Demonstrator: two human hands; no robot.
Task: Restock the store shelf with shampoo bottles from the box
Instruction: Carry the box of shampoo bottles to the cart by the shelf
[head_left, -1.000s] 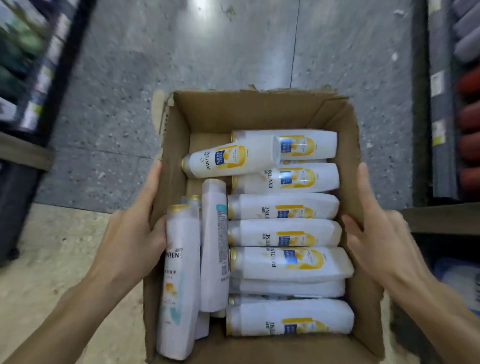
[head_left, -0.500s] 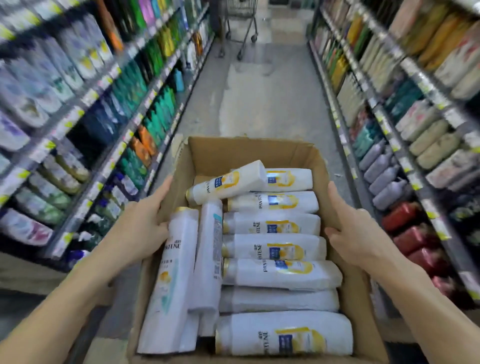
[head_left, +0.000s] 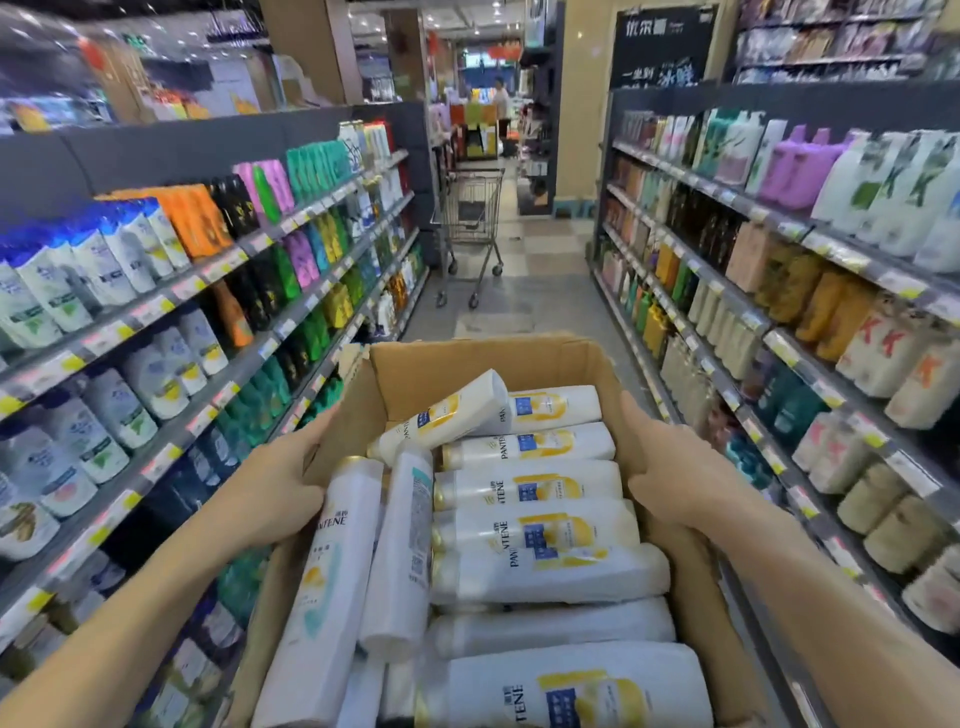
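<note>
Item: open brown cardboard box (head_left: 561, 358), carried at chest height down a shop aisle, occupying the 6 o'clock half of the scene.

Contents: white plastic shampoo bottles with gold caps and yellow-blue labels (head_left: 530, 488), lying flat in a row along the box's right side; two more lie lengthwise at the left, and one rests tilted on top at the far end.

Left hand (head_left: 270, 493): pressed flat against the box's left wall, fingers extended, thumb hooked over the rim.

Right hand (head_left: 670, 478): the same on the right wall.

Surroundings: stocked grey shelf rows at 9 o'clock (head_left: 171, 306) and 3 o'clock (head_left: 779, 332); empty wire shopping trolley (head_left: 470, 218) at 12 o'clock, well apart.
</note>
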